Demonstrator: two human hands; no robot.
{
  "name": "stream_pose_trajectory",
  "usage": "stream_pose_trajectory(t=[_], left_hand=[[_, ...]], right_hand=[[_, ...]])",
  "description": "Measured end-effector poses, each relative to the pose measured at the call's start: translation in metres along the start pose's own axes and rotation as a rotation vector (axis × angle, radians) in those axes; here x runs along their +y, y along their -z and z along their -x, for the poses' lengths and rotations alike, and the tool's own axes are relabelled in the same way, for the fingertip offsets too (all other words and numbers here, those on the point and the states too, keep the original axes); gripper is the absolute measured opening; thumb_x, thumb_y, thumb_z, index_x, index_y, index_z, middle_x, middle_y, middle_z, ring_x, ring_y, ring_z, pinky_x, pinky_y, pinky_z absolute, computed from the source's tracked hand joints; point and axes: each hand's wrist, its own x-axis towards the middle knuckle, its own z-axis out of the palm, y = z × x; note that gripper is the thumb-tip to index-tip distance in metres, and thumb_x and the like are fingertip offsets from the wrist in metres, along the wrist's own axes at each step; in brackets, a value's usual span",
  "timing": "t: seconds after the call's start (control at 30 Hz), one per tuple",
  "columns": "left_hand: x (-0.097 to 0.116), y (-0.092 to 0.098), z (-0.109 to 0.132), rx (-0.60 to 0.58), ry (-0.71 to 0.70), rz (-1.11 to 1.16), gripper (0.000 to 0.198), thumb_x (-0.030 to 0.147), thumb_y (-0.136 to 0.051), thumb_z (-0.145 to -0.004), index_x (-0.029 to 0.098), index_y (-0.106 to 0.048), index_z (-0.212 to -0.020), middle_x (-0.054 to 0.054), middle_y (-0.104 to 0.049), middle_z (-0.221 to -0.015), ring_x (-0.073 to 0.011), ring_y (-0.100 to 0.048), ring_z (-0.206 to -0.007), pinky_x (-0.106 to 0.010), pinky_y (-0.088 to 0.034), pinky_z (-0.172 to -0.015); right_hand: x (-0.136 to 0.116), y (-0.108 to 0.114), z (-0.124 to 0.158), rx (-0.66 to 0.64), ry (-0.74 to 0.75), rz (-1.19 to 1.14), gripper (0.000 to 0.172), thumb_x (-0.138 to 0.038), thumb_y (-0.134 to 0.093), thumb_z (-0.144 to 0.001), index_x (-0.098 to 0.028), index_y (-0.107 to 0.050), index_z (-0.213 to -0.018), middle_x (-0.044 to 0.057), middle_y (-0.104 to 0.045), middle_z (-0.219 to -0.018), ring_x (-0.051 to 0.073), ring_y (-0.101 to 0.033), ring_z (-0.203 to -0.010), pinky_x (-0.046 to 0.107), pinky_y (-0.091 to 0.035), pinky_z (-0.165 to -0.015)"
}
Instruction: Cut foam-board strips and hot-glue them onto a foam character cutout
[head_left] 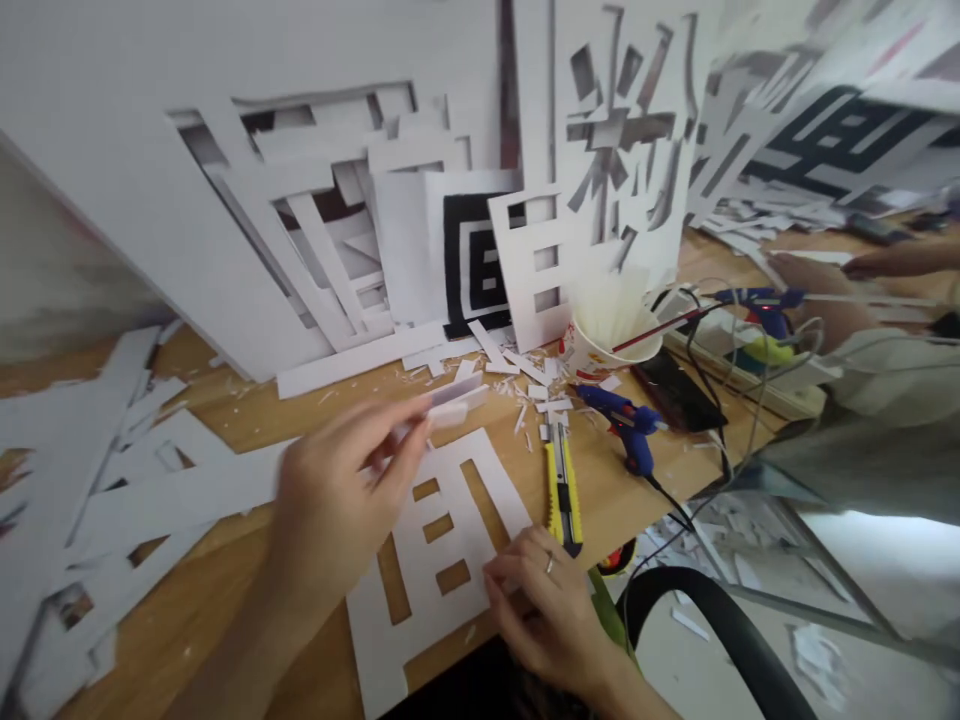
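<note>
My left hand [337,490] is raised over the table, pinching thin white foam board strips [454,402] between thumb and fingers. Below it lies a white foam board character [480,500] with rectangular cut-outs, flat near the table's front edge. My right hand [544,600], wearing a ring, rests at that piece's right edge with curled fingers; whether it grips the board is hard to see. Just beyond the right hand is a yellow utility knife [562,490]. A blue glue gun [622,420] lies to the right of the knife.
A paper cup [611,340] of glue sticks stands behind the glue gun, beside a dark phone [679,388]. Large cut boards [450,60] lean at the back. Scraps [525,370] litter the table [187,640]. At the right, a co-worker's hand [817,290] is near another glue gun.
</note>
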Motion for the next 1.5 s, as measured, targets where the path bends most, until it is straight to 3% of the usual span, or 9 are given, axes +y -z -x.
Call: stream_pose_trajectory(t=[0.1, 0.33, 0.53, 0.77, 0.93, 1.07, 1.2, 1.37, 1.5], left_hand=[[0.03, -0.046, -0.033, 0.037, -0.236, -0.052, 0.031, 0.026, -0.053, -0.094, 0.02, -0.061, -0.123, -0.006, -0.069, -0.109, -0.0145, -0.066, -0.078, -0.029, -0.057, -0.074], [0.06, -0.149, -0.031, -0.584, -0.227, -0.352, 0.024, 0.007, -0.05, -0.089, 0.017, -0.07, -0.098, -0.011, -0.069, -0.105, -0.0225, -0.067, -0.098, -0.034, -0.052, -0.087], [0.049, -0.18, -0.035, -0.574, -0.179, -0.443, 0.018, 0.007, -0.054, -0.087, 0.015, -0.07, -0.085, -0.015, -0.071, -0.1, -0.0254, -0.068, -0.094, -0.035, -0.051, -0.083], [0.045, -0.172, -0.047, -0.515, -0.079, -0.38, 0.01, 0.009, -0.062, -0.078, 0.015, -0.07, -0.078, -0.01, -0.074, -0.082, -0.024, -0.07, -0.085, -0.032, -0.05, -0.077], [0.049, -0.136, -0.037, -0.404, 0.02, -0.247, 0.008, 0.017, -0.062, -0.082, 0.017, -0.069, -0.083, -0.006, -0.075, -0.086, -0.0184, -0.069, -0.078, -0.029, -0.051, -0.074], [0.053, -0.087, -0.008, -0.381, 0.237, 0.213, 0.01, 0.024, -0.064, -0.082, 0.018, -0.068, -0.089, -0.004, -0.074, -0.089, -0.014, -0.067, -0.071, -0.023, -0.051, -0.062], [0.053, -0.049, 0.036, -0.513, 0.472, 0.604, 0.022, 0.034, -0.07, -0.079, 0.017, -0.069, -0.094, 0.0, -0.066, -0.074, -0.0093, -0.055, -0.053, -0.02, -0.043, -0.047], [0.047, -0.027, 0.088, -0.476, 0.593, 0.77, 0.028, 0.042, -0.068, -0.083, 0.014, -0.07, -0.086, 0.0, -0.06, -0.064, -0.0086, -0.052, -0.053, -0.021, -0.045, -0.054], [0.037, -0.012, 0.116, -0.38, 0.681, 0.795, 0.027, 0.042, -0.069, -0.083, 0.016, -0.071, -0.089, -0.001, -0.063, -0.068, -0.0104, -0.057, -0.059, -0.021, -0.048, -0.057]], right_hand=[[-0.01, 0.006, 0.015, -0.007, 0.014, -0.02, 0.02, -0.007, -0.051, -0.084, -0.024, -0.052, -0.095, 0.0, -0.061, -0.072, 0.016, -0.055, -0.066, 0.03, -0.046, -0.064], [-0.004, 0.037, 0.036, 0.027, 0.023, -0.001, 0.019, -0.008, -0.051, -0.085, -0.023, -0.055, -0.096, 0.003, -0.065, -0.078, 0.018, -0.058, -0.073, 0.031, -0.048, -0.067], [0.016, 0.034, 0.045, -0.008, -0.144, 0.211, 0.044, -0.017, -0.059, -0.084, -0.023, -0.056, -0.127, 0.011, -0.059, -0.138, 0.037, -0.047, -0.127, 0.06, -0.041, -0.099], [0.028, 0.02, 0.058, 0.04, -0.225, 0.269, 0.034, -0.016, -0.056, -0.087, -0.021, -0.06, -0.12, 0.011, -0.056, -0.142, 0.037, -0.045, -0.129, 0.06, -0.041, -0.099], [0.025, 0.024, 0.056, 0.114, -0.216, 0.272, 0.027, -0.014, -0.053, -0.09, -0.024, -0.06, -0.114, 0.009, -0.061, -0.135, 0.035, -0.048, -0.126, 0.058, -0.041, -0.097], [0.019, 0.031, 0.038, 0.281, -0.173, 0.113, 0.024, -0.018, -0.053, -0.094, -0.025, -0.055, -0.117, 0.009, -0.067, -0.117, 0.026, -0.059, -0.113, 0.046, -0.048, -0.094], [0.007, 0.034, 0.006, 0.363, -0.228, -0.143, 0.041, -0.032, -0.058, -0.094, -0.023, -0.046, -0.133, 0.008, -0.068, -0.109, 0.019, -0.066, -0.098, 0.034, -0.056, -0.084], [-0.01, 0.017, -0.015, 0.218, -0.19, -0.291, 0.014, -0.031, -0.049, -0.1, -0.021, -0.058, -0.105, -0.002, -0.065, -0.07, 0.011, -0.063, -0.057, 0.02, -0.05, -0.053], [-0.023, -0.001, -0.016, 0.145, 0.019, -0.065, 0.016, -0.023, -0.045, -0.101, -0.02, -0.06, -0.095, 0.0, -0.069, -0.071, 0.013, -0.065, -0.06, 0.021, -0.047, -0.055]])
